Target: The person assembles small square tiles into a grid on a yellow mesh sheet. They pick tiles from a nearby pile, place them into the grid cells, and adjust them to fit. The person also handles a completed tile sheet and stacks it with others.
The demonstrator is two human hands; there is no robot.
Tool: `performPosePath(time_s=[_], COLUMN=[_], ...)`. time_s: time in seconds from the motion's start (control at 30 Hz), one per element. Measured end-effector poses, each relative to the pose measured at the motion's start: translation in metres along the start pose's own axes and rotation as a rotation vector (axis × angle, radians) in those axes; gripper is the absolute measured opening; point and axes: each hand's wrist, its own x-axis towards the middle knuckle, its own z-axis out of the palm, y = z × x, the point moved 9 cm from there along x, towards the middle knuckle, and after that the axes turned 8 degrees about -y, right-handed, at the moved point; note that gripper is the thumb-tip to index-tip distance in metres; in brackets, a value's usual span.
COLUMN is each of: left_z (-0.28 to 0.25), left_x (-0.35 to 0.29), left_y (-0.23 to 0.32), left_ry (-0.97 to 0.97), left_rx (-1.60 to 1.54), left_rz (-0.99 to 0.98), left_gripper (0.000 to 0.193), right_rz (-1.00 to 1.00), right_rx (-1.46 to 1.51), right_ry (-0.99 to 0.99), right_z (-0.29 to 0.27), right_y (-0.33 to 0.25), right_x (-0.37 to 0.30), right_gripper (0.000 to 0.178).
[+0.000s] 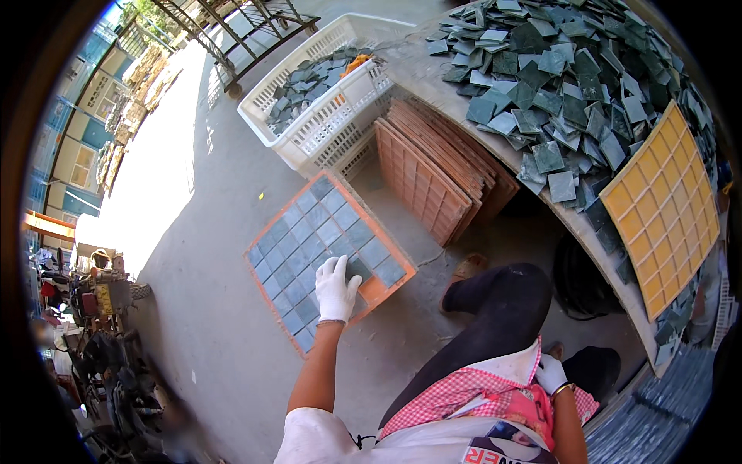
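An orange grid tray (pixel 410 267) lies low in front of me, its cells mostly filled with square blue-grey stone tiles (pixel 313 246). Bare orange shows near its lower right edge. My left hand (pixel 336 290), in a white glove, rests over the tiles there with fingers stretched and thumb apart. A darker tile (pixel 358 268) shows just beside the fingers; nothing is visibly gripped. White-gloved too, my right hand (pixel 551 375) is down at my lap against the pink checked apron (pixel 464 394), its fingers mostly hidden.
Loose stone tiles (pixel 572 93) are heaped on a table (pixel 421 69) at the right, with a yellow grid tray (pixel 665 209) leaning on them. Reddish grid trays (pixel 425 170) stand stacked below. White crates (pixel 309 143) hold more tiles; a metal rack (pixel 247 39) stands behind.
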Motion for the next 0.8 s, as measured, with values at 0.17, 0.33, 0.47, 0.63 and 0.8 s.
performPosePath(time_s=[0.17, 0.33, 0.47, 0.63, 0.8], left_z=[0.008, 0.010, 0.006, -0.001, 0.006], left_x=[0.006, -0.017, -0.056, -0.065, -0.058], left_y=[0.006, 0.034, 0.062, 0.049, 0.035], left_ry=[-0.118, -0.074, -0.011, 0.119, 0.188], left_rx=[0.030, 0.217, 0.101, 0.010, -0.146], left_rz=[0.029, 0.228, 0.319, 0.247, 0.071], left_gripper=[0.043, 0.037, 0.040, 0.031, 0.023], right_rz=[0.023, -0.009, -0.018, -0.013, -0.035], right_rx=[-0.002, 0.004, -0.003, -0.014, -0.002], right_ry=[-0.009, 0.000, 0.019, 0.019, 0.017], right_z=[-0.001, 0.000, -0.003, -0.002, 0.004], right_y=[-0.006, -0.006, -0.011, -0.006, 0.004], right_x=[-0.001, 0.000, -0.003, -0.001, 0.003], right_gripper=[0.041, 0.040, 0.039, 0.039, 0.039])
